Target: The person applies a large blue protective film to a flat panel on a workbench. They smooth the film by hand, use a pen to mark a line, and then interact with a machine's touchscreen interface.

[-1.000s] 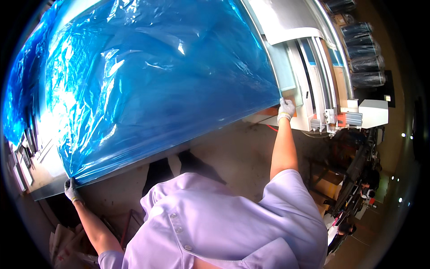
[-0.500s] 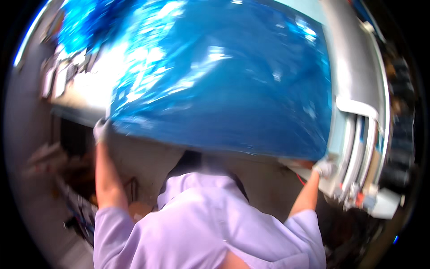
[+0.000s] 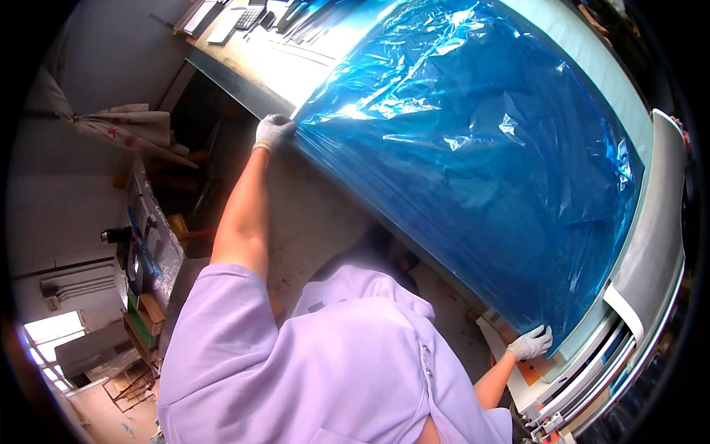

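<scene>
A large sheet of shiny blue plastic film (image 3: 473, 192) lies wrinkled over the worktable, its near edge stretched in a straight slanting line. At the film's left corner, my left hand (image 3: 274, 132) in a white knit glove is closed on the edge, with that arm reaching far forward. My right hand (image 3: 531, 342), gloved the same way, is at the film's near right corner beside the machine. Its fingers look closed on the film's edge, though the film between them is partly hidden.
Along the right runs a long machine with a rounded grey cover (image 3: 651, 244) and rails. Tools, papers and a calculator (image 3: 248, 18) lie on the table's far left. A dark side bench (image 3: 159, 237) stands at left, near a bundled cloth (image 3: 133, 126).
The view has turned, so the film and table now slant down to the right. Both hands remain at the film's near corners, and my left arm reaches further forward.
</scene>
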Available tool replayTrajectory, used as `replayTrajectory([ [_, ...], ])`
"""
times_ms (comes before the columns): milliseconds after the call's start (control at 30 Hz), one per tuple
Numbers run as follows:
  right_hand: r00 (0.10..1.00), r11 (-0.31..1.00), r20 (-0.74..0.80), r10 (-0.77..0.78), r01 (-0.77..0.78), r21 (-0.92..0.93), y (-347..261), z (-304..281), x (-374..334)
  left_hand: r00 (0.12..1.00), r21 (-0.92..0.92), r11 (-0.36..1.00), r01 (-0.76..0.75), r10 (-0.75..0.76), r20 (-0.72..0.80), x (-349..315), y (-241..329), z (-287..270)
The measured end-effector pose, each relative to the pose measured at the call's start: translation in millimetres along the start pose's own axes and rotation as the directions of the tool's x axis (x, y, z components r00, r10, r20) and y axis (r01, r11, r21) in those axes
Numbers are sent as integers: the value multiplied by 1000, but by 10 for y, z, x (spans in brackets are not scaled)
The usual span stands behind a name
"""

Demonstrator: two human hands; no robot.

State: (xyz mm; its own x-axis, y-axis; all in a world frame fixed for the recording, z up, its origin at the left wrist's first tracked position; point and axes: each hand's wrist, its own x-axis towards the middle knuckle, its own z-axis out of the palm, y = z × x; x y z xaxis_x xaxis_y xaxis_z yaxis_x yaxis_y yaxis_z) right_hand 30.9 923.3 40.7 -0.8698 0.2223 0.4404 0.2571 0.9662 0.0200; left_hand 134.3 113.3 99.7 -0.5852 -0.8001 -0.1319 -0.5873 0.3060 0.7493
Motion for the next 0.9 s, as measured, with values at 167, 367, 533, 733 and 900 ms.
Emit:
replayTrajectory([
  [167, 999, 999, 27, 31, -31, -8, -15, 22, 19, 954, 258, 966, 27, 53, -297, 91, -376, 41],
  [367, 999, 999, 24, 33, -33, -5, -11, 3, -13, 685, 566, 728, -388, 638, -351, -653, 217, 452],
  [533, 1000, 1000, 5, 21, -21, -3, -26, -1, -10, 773, 574, 621, -535, 634, 34, -958, 470, 657],
  [733, 1000, 1000, 20, 10, -11, 19, -47, -21, 22, 815, 685, 590, -426, 580, 8, -351, 345, 390],
  [900, 989, 985, 93, 115, -126, 114, 201, -117, 265, 928, 555, 825, 107, 117, -353, -84, 326, 348],
])
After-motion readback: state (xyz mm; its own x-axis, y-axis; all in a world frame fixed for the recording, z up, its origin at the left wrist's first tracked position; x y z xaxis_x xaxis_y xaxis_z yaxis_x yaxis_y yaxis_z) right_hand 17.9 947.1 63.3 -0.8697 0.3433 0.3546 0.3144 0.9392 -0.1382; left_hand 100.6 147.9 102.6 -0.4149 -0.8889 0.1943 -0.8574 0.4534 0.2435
